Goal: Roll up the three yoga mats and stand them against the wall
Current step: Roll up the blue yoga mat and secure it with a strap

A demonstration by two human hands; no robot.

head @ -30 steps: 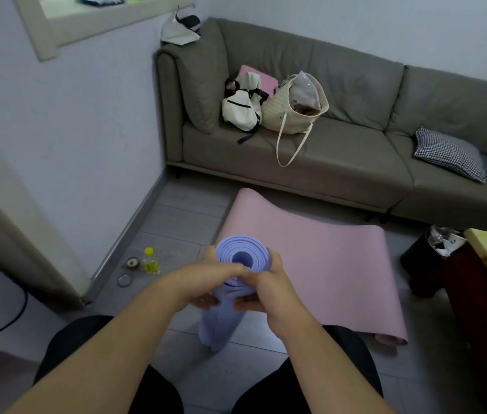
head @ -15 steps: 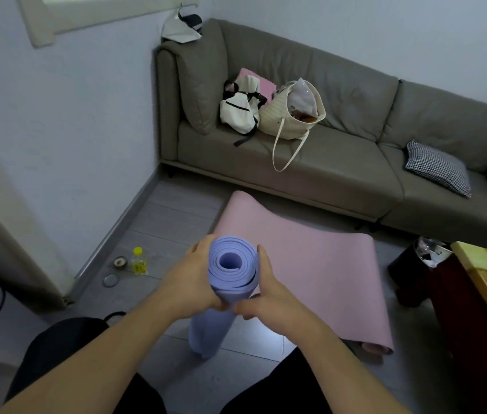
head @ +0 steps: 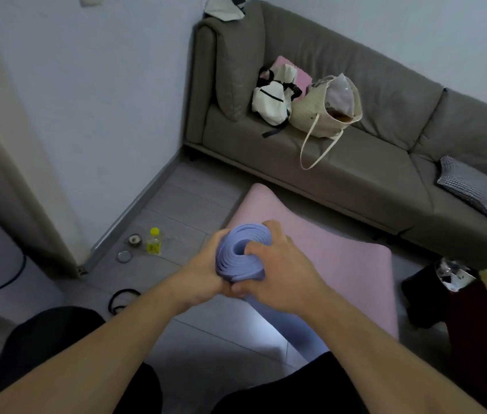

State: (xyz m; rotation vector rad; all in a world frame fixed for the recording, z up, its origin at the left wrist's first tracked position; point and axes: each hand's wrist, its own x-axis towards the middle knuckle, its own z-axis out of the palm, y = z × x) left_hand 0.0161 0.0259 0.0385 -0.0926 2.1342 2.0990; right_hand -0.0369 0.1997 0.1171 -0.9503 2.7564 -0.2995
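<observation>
By the wall on the left, a small yellow-capped bottle (head: pixel 154 241) stands on the floor (head: pixel 176 210). In the middle, the left hand (head: pixel 203 277) and right hand (head: pixel 278 273) hold a rolled purple yoga mat (head: pixel 237 262) upright, fingers (head: pixel 270 227) curled round its top end, its loose tail trailing down. Behind it a pink yoga mat (head: pixel 340 264) lies unrolled before a grey sofa (head: pixel 370 174) holding bags.
</observation>
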